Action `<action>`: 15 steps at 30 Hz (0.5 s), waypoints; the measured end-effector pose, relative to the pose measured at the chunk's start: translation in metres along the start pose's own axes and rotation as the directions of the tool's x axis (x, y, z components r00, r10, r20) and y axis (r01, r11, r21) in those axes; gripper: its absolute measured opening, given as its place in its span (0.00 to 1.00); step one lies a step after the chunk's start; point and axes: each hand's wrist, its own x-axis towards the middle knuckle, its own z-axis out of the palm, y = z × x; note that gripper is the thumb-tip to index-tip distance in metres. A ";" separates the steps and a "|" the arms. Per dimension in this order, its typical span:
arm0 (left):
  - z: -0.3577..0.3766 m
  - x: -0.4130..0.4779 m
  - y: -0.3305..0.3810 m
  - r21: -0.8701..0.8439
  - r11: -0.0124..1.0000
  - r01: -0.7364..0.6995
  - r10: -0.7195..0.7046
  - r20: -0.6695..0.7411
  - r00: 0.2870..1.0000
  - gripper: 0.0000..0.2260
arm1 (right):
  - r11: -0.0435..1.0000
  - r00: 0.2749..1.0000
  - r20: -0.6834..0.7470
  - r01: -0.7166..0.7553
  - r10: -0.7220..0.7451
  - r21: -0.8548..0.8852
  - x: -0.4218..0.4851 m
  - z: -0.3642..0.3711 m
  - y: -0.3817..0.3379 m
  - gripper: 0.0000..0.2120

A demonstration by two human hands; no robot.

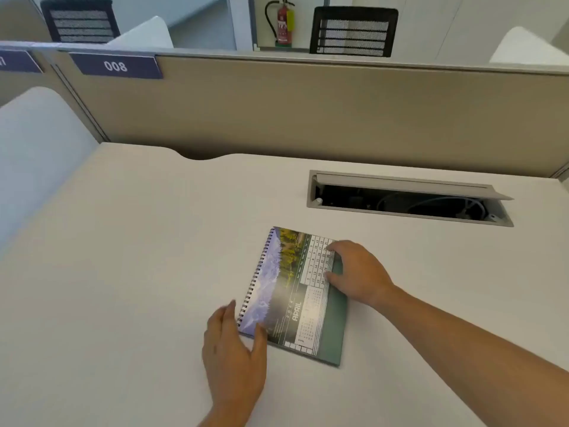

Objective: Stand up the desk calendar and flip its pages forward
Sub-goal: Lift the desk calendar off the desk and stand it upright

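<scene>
The desk calendar (289,291) lies flat on the white desk (123,272), showing an April page with a mountain photo. Its black spiral binding runs along the left edge and a green cardboard base sticks out on the right. My left hand (234,352) rests at the calendar's near left corner, fingers apart, thumb touching the page edge. My right hand (357,272) lies on the right edge, fingertips pressing on the pages and the green base. Neither hand has lifted the calendar.
An open cable tray (406,198) with its lid raised is sunk into the desk behind the calendar. A beige partition (308,112) closes off the back. A white side divider (37,155) stands at the left.
</scene>
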 end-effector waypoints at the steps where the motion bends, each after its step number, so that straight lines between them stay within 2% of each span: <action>1: 0.002 -0.004 -0.002 -0.107 0.991 0.086 -0.088 -0.018 0.996 0.26 | 1.000 1.000 -0.003 0.002 -0.001 0.009 0.008 -0.001 0.002 0.29; 3: 0.003 -0.012 0.003 -0.276 0.916 0.291 -0.292 0.038 0.956 0.23 | 1.000 1.000 0.012 -0.001 0.001 0.013 0.020 -0.007 0.003 0.29; 6: 0.005 -0.014 0.011 -0.425 0.708 0.564 -0.515 0.235 0.824 0.18 | 0.999 0.995 0.093 -0.044 0.044 -0.011 0.042 -0.012 0.002 0.32; 10: 0.006 -0.006 0.014 -0.483 0.584 0.652 -0.550 0.355 0.756 0.12 | 0.992 0.971 0.215 -0.116 0.104 0.042 0.061 -0.009 -0.001 0.33; 13: 0.003 0.004 0.013 -0.549 0.440 0.710 -0.587 0.423 0.690 0.08 | 0.992 0.969 0.222 -0.123 0.113 0.035 0.068 -0.005 -0.003 0.34; 15: -0.001 0.010 0.012 -0.570 0.373 0.732 -0.582 0.471 0.663 0.05 | 0.991 0.972 0.205 -0.129 0.117 0.047 0.070 -0.004 -0.002 0.30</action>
